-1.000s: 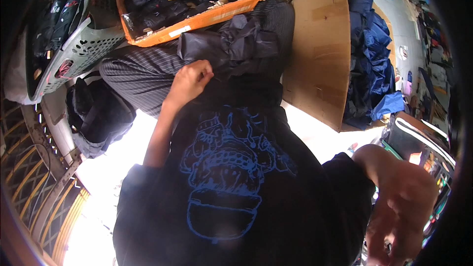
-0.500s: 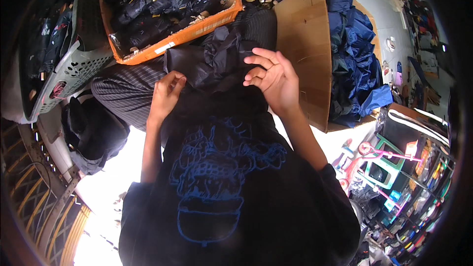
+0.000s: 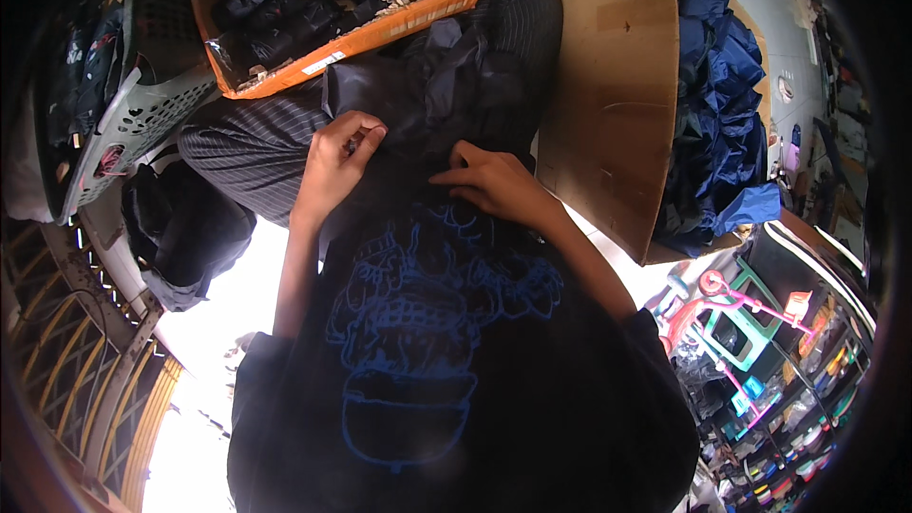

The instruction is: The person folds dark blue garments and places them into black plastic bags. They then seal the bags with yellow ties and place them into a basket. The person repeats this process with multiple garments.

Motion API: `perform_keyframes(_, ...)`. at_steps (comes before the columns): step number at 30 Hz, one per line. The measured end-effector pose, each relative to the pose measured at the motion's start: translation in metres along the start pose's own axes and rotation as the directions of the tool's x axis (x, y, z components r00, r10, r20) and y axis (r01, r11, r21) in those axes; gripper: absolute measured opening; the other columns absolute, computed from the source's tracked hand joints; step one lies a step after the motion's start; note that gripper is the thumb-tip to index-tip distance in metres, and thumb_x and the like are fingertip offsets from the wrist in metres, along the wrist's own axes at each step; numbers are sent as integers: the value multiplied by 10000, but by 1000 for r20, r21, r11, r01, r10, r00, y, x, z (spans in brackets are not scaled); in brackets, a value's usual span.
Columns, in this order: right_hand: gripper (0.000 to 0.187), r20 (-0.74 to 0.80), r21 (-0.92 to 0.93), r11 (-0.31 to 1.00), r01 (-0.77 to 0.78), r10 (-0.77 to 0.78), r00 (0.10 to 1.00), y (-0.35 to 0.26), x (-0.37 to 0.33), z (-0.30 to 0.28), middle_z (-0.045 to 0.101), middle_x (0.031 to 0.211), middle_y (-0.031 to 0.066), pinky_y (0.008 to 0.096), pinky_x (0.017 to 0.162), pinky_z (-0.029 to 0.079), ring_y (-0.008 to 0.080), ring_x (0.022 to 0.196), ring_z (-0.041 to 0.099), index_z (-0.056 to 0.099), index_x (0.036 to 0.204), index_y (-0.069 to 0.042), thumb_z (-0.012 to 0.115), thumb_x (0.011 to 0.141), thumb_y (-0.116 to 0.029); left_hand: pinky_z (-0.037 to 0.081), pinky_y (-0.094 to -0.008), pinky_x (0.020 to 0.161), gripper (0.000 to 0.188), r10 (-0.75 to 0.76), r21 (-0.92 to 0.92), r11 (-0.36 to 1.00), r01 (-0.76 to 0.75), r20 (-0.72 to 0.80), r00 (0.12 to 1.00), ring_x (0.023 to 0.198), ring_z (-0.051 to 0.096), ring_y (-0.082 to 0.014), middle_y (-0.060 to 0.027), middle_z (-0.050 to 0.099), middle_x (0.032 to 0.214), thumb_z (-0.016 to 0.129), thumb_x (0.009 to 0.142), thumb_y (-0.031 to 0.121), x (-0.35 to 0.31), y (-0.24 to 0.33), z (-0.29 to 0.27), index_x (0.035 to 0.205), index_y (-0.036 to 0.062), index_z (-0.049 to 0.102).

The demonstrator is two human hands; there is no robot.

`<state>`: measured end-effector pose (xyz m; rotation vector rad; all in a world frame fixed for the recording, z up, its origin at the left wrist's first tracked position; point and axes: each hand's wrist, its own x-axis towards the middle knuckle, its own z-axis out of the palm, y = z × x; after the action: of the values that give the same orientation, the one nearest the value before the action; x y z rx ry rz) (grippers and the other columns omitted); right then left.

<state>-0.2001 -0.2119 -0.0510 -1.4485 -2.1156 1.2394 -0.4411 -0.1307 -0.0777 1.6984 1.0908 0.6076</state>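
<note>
Fingers [image 3: 366, 138] pinch crumpled black fabric [image 3: 446, 85] — glossy, creased.

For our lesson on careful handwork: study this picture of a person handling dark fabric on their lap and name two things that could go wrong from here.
1. The dark fabric is bunched loosely on the lap; the left hand pinches only an edge and the right hand rests on it, so it might slide off.
2. The orange crate of dark items sits close ahead; fabric pushed forward could snag on its rim.
</note>
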Motion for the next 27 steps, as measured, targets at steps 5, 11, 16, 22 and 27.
perform_keyframes(5,131,-121,69,995,75,-67,990,18,4,11,589,837,74,356,653,508,231,742,642,685,934,-77,687,804,-86,415,-243,580,80,-7,-9,1000,7,12,1000,643,546,-96,-45,649,834,621,907,74,-2,-2,3,925,-1,643)
perform_keyframes(11,142,-32,806,571,-157,307,951,-13,36,-7,627,751,55,222,516,449,87,567,590,658,868,9,629,918,-121,443,-255,611,209,-31,-220,975,17,-63,998,656,555,-113,-50,628,847,675,857,76,-11,11,-3,1053,6,658)
perform_keyframes(16,169,-15,876,476,-80,193,981,-27,77,12,634,769,68,224,547,465,87,576,566,653,957,48,598,936,-111,472,-259,628,438,112,-150,979,-137,-164,980,682,568,-117,-47,624,868,762,747,17,-23,38,-16,1173,53,664)
perform_keyframes(22,215,138,837,532,-127,19,990,-53,104,22,625,783,73,240,596,485,98,621,566,661,1020,49,540,969,-122,508,-275,655,157,121,37,993,-116,-405,907,750,648,-158,-70,664,823,721,790,-1,-45,23,-38,946,6,701)
perform_keyframes(27,251,247,822,529,-210,2,969,-59,116,23,621,830,84,242,622,495,101,646,570,655,1098,39,512,982,-130,506,-300,597,99,-212,-79,975,206,-596,775,642,651,-185,-99,680,787,689,846,56,-91,-5,-62,828,-33,650)
